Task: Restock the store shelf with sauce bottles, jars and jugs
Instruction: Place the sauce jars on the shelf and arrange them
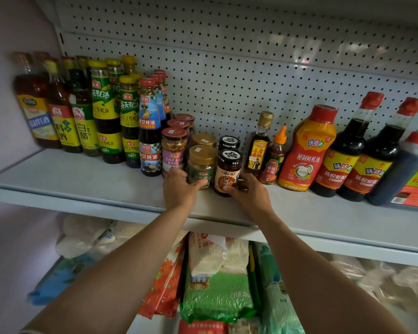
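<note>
Both my arms reach up to a grey shelf (87, 179). My left hand (180, 186) wraps the base of a gold-lidded jar (202, 162) with a green label. My right hand (247, 192) grips the lower part of a black-lidded jar (228, 171) with a brown label. Both jars stand upright on the shelf, side by side. Behind each stands a matching jar: another gold-lidded jar (204, 140) and another black-lidded jar (229, 142). Left of them is a row of red-lidded chili jars (173, 150).
Tall oyster sauce, vinegar and cooking wine bottles (104, 112) fill the shelf's left. To the right stand a small dark bottle (260, 143), a ketchup bottle (275, 155), a red squeeze bottle (307, 150), soy sauce bottles (348, 150) and a jug (410, 174). Bagged goods (217, 285) lie on the shelf below.
</note>
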